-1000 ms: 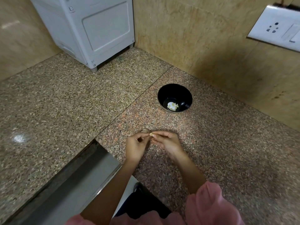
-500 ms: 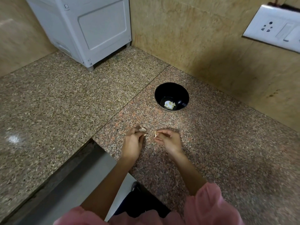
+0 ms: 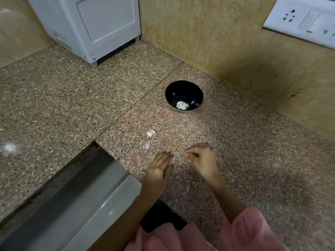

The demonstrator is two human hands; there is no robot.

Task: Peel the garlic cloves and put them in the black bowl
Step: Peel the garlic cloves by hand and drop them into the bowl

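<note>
The black bowl point(image 3: 183, 87) stands on the granite counter near the back wall, with a few peeled pale garlic cloves point(image 3: 182, 105) at its bottom. Two scraps of garlic skin point(image 3: 150, 132) lie on the counter in front of the bowl, just beyond my left hand point(image 3: 159, 167). That hand hovers with straight fingers and holds nothing. My right hand point(image 3: 201, 160) is beside it, fingers curled and thumb pinched against the fingertips on a small garlic clove that is mostly hidden and blurred.
A white appliance point(image 3: 94, 24) stands in the back left corner. A white switch and socket plate point(image 3: 304, 22) is on the right wall. The counter point(image 3: 253, 151) is cut away at lower left, with a grey ledge point(image 3: 63, 187) and a white front below.
My hands have drawn apart and back toward me. The left hand let go of the garlic skin, which now lies on the counter, and its fingers have straightened. The camera has tilted.
</note>
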